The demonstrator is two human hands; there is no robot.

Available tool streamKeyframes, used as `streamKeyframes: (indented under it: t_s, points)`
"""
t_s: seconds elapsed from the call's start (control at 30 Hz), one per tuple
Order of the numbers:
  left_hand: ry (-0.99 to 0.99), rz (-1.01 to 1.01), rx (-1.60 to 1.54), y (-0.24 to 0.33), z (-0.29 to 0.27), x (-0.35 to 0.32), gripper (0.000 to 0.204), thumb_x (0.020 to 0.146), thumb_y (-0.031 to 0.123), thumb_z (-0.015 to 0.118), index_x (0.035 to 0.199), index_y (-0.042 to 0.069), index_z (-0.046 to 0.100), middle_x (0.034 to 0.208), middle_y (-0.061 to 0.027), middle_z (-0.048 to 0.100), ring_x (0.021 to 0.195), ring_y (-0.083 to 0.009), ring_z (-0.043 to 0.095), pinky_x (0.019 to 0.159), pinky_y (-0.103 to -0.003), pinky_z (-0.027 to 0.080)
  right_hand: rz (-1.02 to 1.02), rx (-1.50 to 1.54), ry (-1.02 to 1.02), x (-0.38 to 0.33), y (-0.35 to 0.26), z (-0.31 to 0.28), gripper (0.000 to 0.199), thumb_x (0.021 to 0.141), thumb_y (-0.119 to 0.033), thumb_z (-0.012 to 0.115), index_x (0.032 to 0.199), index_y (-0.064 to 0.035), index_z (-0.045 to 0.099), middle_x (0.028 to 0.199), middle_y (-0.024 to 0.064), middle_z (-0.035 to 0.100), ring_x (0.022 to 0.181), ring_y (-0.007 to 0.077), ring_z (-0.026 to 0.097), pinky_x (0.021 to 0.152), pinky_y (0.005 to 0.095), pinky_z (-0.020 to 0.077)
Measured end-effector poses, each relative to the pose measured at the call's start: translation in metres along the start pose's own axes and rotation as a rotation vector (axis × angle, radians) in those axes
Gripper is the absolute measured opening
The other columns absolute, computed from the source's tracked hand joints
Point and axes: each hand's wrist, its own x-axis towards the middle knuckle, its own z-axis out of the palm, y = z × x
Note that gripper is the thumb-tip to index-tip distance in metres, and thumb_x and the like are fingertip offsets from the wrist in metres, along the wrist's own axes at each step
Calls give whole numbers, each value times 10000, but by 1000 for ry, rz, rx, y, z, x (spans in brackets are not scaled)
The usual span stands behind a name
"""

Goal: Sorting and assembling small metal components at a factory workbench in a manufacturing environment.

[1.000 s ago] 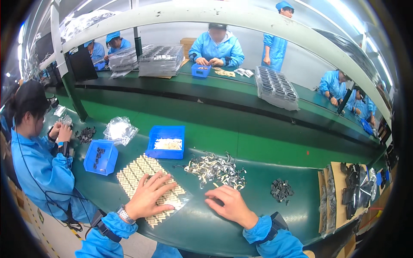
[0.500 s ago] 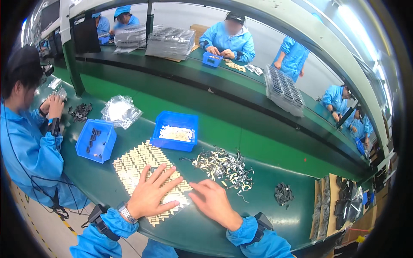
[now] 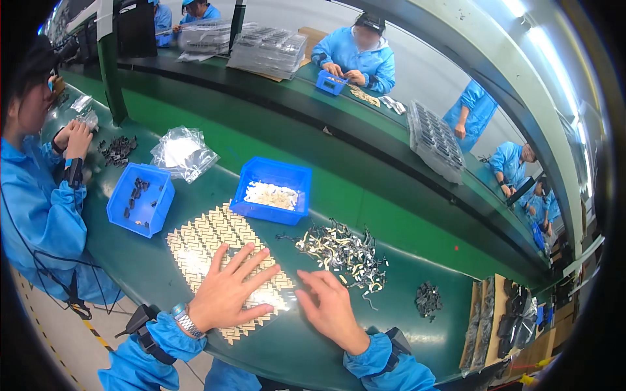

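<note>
My left hand [image 3: 228, 290] lies flat, fingers spread, on a sheet of small cream pieces laid in a herringbone pattern [image 3: 212, 244] on the green table. My right hand [image 3: 329, 306] rests palm down just right of the sheet, its fingertips at the sheet's right edge, holding nothing that I can see. Beyond the right hand lies a loose pile of small grey and cream metal parts [image 3: 342, 251]. A blue bin with white pieces [image 3: 272, 192] stands behind the sheet.
A second blue bin with dark parts [image 3: 140, 199] sits at the left, a clear plastic bag [image 3: 182, 153] behind it. A small dark pile [image 3: 428, 300] and stacked black trays [image 3: 512, 316] lie at the right. A seated person in blue [image 3: 39, 195] works at the left; others work across the raised conveyor [image 3: 313, 111].
The view has shifted left and tilted. My right hand has slid left toward the sheet's edge; my left hand stays flat on the sheet.
</note>
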Motion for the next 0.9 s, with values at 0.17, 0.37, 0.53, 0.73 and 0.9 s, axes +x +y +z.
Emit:
streamKeyframes:
  t_s: [0.17,0.37,0.53,0.73,0.9]
  points:
    - [-2,-1,-41,2,-4,0,874,825,744,631,1499,200,509,1581,-156,416,1477,-375,349,1195,-635,165,-52,-10,-64,-2,-1,-4,408,873,-129,755,1266,-52,674,1088,133,678,856,257,687,733,358,569]
    - [-22,9,31,6,-6,3,982,741,791,679,1503,197,504,1585,-163,409,1474,-378,352,1204,-623,152,21,51,-124,-5,-11,-5,446,855,-185,767,1244,-3,645,1145,182,662,1069,383,630,923,462,522]
    - [-25,-5,12,7,-5,5,965,737,767,702,1492,195,518,1591,-161,402,1474,-376,353,1206,-619,149,77,88,-143,-6,-9,-6,486,849,-216,774,1265,-8,632,1151,176,676,1078,384,629,945,465,512]
    - [-39,-26,4,8,-9,4,1005,716,746,732,1503,169,493,1597,-157,392,1476,-368,356,1205,-611,157,8,140,-137,-9,-16,3,558,827,-240,814,1310,-39,620,1121,141,698,1042,324,659,906,409,537]
    - [-17,-36,-58,8,-10,3,1079,699,724,767,1534,131,427,1599,-159,384,1470,-368,364,1202,-613,165,52,476,-168,-10,-14,18,598,861,-191,818,1378,-31,564,1147,127,674,1092,269,680,933,374,548]
